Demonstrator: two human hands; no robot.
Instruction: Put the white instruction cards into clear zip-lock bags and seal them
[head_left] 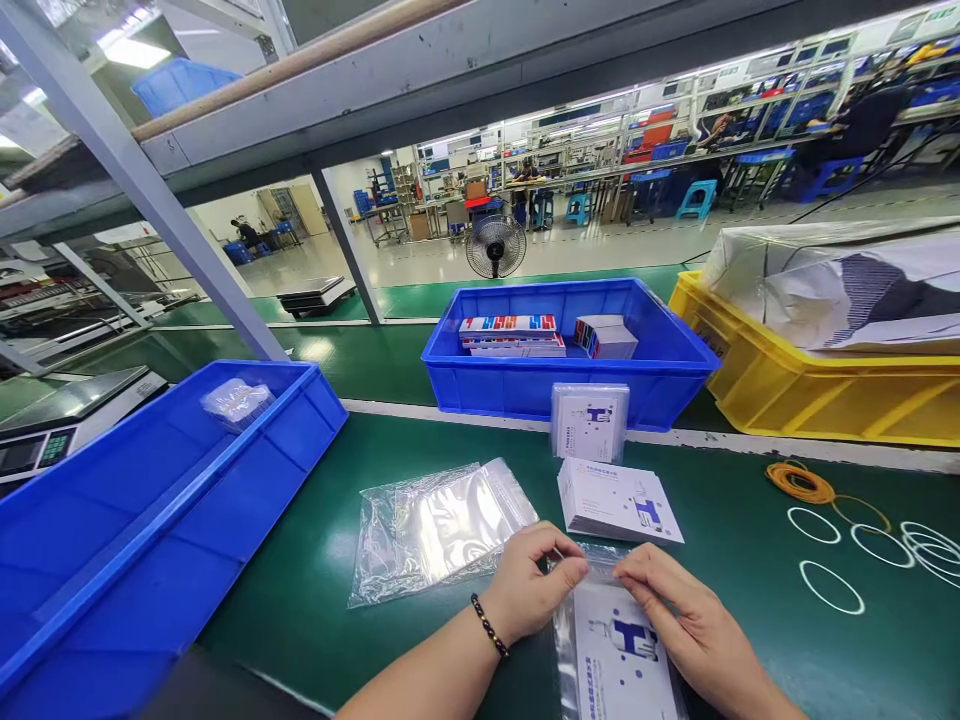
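At near right, on worktop [300,600]: one clear bag [598,575], printed card [626,665] inside; left hand [534,580] and right hand [679,612] pinching its top edge. Uneven finger pressure could leave it gaping.

1. We lose the lower end of the clear bag [565,645] and the printed card [616,672] in it below the bottom edge; the right hand [686,620] covers part of the card.
2. We cannot read the fine print on the card stack [619,497].
3. The left edge cuts off the long blue bin [176,570]; we cannot tell what its plastic bundle [238,402] holds.
4. The right edge hides part of the yellow bin [847,398] from us.
5. We find the dark shape [225,690] at lower left too blurred to name.
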